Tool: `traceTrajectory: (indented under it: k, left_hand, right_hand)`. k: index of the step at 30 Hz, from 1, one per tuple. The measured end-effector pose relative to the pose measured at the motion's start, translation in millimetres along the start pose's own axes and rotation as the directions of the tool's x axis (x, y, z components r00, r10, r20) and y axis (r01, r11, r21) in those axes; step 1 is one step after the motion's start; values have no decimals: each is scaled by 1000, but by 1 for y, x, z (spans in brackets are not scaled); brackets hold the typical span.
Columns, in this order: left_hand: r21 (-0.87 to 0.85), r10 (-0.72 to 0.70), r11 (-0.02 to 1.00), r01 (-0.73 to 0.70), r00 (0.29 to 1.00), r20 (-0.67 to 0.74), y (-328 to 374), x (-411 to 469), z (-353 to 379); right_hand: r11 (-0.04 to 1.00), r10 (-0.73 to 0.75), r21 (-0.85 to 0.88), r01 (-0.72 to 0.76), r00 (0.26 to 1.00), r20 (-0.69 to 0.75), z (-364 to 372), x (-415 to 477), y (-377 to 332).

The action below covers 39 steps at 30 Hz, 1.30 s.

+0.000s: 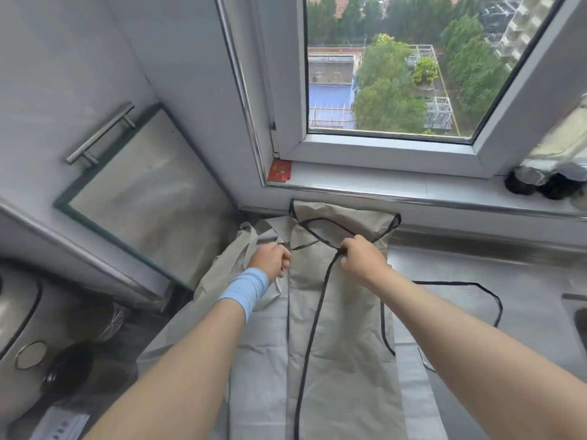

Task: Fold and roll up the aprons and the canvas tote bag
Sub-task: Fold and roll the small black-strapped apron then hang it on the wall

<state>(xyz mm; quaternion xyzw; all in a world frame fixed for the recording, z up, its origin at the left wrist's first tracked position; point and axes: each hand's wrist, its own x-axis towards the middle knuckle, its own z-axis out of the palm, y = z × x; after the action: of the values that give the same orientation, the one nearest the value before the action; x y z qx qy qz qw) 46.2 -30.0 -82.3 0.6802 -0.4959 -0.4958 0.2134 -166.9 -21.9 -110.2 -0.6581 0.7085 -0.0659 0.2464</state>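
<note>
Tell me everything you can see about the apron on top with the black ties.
The top apron is beige cloth edged in black, folded into a long strip on the counter, its bib end by the window sill. It lies on other grey cloth. The right hand pinches its black ties; the left hand grips its left edge.

Steel counter [476, 271] under flat beige aprons [346, 360], perhaps a tote [222, 268] alongside.

The apron [346, 360] is cut off by the bottom edge; the right hand [362, 258] hides where its fingers hold the black strap [313, 338].
</note>
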Motion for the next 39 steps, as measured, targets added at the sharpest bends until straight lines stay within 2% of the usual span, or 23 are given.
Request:
traceTrajectory:
  k: [2, 4, 5, 7, 8, 9, 10, 12, 14, 16, 18, 20, 23, 25, 26, 28, 30, 31, 32, 34, 35, 37, 39]
  left_hand:
    - [193, 79, 977, -94, 993, 85, -1, 2, 16]
    - [225, 36, 970, -89, 973, 228, -1, -4, 40]
    - [263, -36, 963, -60, 938, 344, -2, -8, 51]
    - [372, -244, 928, 11, 772, 587, -4, -18, 65]
    - [401, -316, 916, 34, 677, 665, -5, -21, 66]
    - [411, -359, 909, 67, 625, 693, -6, -22, 63]
    - [409, -375, 907, 101, 637, 674, -7, -19, 58]
    - [372, -305, 922, 104, 788, 536, -8, -10, 44]
    - [311, -123, 950, 28, 949, 291, -6, -2, 28]
    - [233, 51, 971, -63, 997, 59, -4, 6, 18]
    - [227, 137, 966, -122, 989, -51, 0, 10, 18]
    - [318, 255, 922, -222, 965, -66, 2, 11, 28]
    - [485, 420, 781, -393, 906, 57, 2, 11, 53]
    - [584, 384, 685, -436, 897, 219, 2, 13, 73]
    - [656, 324, 620, -431, 902, 286, 0, 15, 79]
    - [803, 141, 449, -392, 919, 369, -1, 17, 89]
    - [873, 9, 351, -338, 934, 358, 1, 21, 93]
    - [885, 16, 343, -315, 944, 330, 3, 23, 95]
    - [885, 84, 350, -308, 951, 297, 6, 25, 95]
    - [854, 293, 396, -337, 928, 230, 17, 31, 96]
    - [834, 385, 412, -367, 900, 206, 24, 34, 98]
    - [803, 501, 415, -427, 844, 190, 43, 38, 106]
    - [760, 529, 443, -476, 823, 207, 57, 39, 113]
  right_hand:
    - [998, 14, 64, -8, 996, -93, -7, -8, 5]
    - [994, 38, 111, -20, 986, -164, -16, -14, 9]
    - [993, 42, 119, -18, 979, -200, -21, -16, 11]
    - [993, 28, 119, 4, 963, -267, -27, -18, 14]
    - [993, 17, 120, 17, 961, -278, -30, -18, 14]
    - [992, 9, 122, 25, 961, -276, -31, -19, 12]
    - [992, 6, 124, 27, 965, -262, -31, -19, 9]
    - [992, -23, 114, 50, 974, -227, -27, -19, -1]
    - [989, -85, 98, 106, 977, -197, -16, -15, -14]
    - [978, -164, 111, 178, 979, -120, -2, -13, -27]
    - [967, -210, 151, 207, 978, 1, 12, -13, -33]
    - [961, -216, 178, 210, 976, 18, 21, -14, -27]
    - [966, -90, 218, 141, 969, -229, 24, -21, -1]
    - [984, 94, 173, -33, 930, -354, 22, -27, 24]
    - [985, 146, 141, -104, 930, -337, 23, -29, 34]
    - [985, 164, 75, -156, 980, -116, 27, -32, 51]
    - [990, 135, 27, -140, 983, 123, 31, -31, 64]
    - [988, 142, 43, -150, 979, 149, 31, -31, 70]
    - [981, 166, 89, -175, 981, 103, 29, -28, 73]
    - [919, 289, 295, -261, 956, -55, 16, -18, 76]
    - [855, 367, 428, -292, 925, -101, 6, -10, 75]
    - [675, 500, 664, -320, 861, -94, -17, 13, 75]
    - [495, 581, 802, -335, 814, -19, -34, 35, 71]
